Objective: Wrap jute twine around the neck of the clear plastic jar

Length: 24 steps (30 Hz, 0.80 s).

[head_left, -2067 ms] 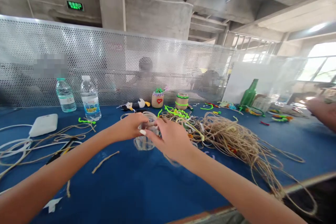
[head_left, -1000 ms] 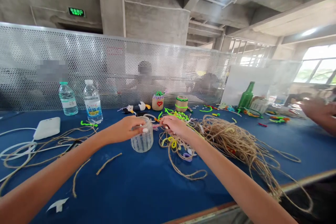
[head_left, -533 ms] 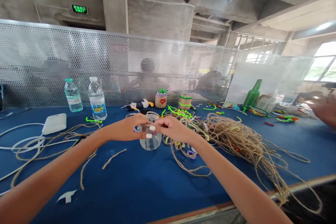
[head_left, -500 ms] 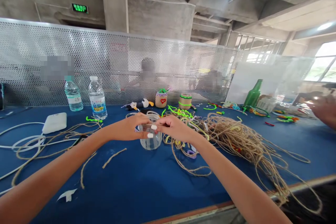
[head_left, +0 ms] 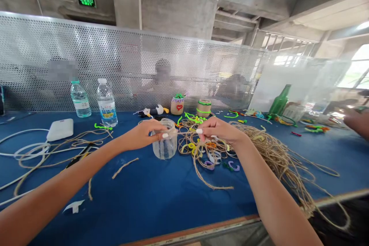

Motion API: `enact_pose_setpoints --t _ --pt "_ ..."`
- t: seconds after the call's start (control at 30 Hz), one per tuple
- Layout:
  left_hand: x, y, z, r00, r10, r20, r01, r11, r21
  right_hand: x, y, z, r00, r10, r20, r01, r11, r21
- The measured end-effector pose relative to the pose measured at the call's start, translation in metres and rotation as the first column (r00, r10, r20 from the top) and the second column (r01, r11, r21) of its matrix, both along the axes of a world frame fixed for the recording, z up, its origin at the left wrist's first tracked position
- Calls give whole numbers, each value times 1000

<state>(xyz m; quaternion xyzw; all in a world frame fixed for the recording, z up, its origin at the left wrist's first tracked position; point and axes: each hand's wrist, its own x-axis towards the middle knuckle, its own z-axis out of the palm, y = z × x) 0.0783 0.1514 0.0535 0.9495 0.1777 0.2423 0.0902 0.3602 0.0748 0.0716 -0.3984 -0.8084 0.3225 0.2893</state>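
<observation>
My left hand (head_left: pixel 147 135) is closed in a pinch at the left front of a clear glass jar (head_left: pixel 165 148), partly covering its rim. My right hand (head_left: pixel 217 130) is also pinched shut, above the loose cord to the right of the jar. Between the two sets of fingertips runs a short taut piece of twine (head_left: pixel 186 133), pale and thin, passing across the jar's upper right side. The jar stands upright on the blue tabletop (head_left: pixel 161 200). Whether my left fingers also touch the glass I cannot tell.
A large heap of twine (head_left: pixel 268 148) spreads at right, with coloured pipe cleaners (head_left: pixel 193 118) behind. Two water bottles (head_left: pixel 106 103), a white box (head_left: pixel 60 130) with cables, decorated jars (head_left: pixel 177 105) and a green bottle (head_left: pixel 280 102) stand around. Another person's hand (head_left: pixel 357 121) is far right.
My right hand has moved right, away from my left hand, and the twine between them now shows stretched out. The jar stays in place; the view has shifted slightly.
</observation>
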Motion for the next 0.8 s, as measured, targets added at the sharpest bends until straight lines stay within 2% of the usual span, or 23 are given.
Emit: enact_pose_setpoints --t 0.07,0.13,0.23,0.3,0.4,0.47,0.6,0.63,0.73,0.8 --pt "0 2 0 1000 20 24 -20 1000 -20 3 1 -1 997 -69 35 70 997 -17" --pt "1 2 0 998 47 47 -46 999 -24 0 3 -3 977 -152 150 157 987 -18" --pt "5 -2 -2 997 64 53 -63 998 -12 -11 5 -7 901 -275 334 271 961 62" --pt "8 -6 -3 997 59 50 -59 998 -4 -19 5 -9 883 -309 353 288 951 111" --pt "9 -10 -3 998 42 42 -42 999 -3 -30 1 -12 906 -337 254 316 941 122" --pt "7 -10 -2 1000 17 19 -16 1000 -22 -42 -5 -12 880 -436 190 405 896 180" --pt "2 -8 2 1000 -17 -12 15 994 -110 -82 -19 -18 725 -674 146 586 714 383" --pt "1 -7 3 1000 -24 -12 23 991 -135 -92 -22 -22 700 -695 163 591 692 414" --pt "0 -3 3 1000 -30 0 29 982 -189 -115 -26 -32 650 -718 251 556 673 487" --pt "-1 -2 1 1000 -12 3 12 980 -199 -118 -26 -36 662 -697 275 534 696 480"
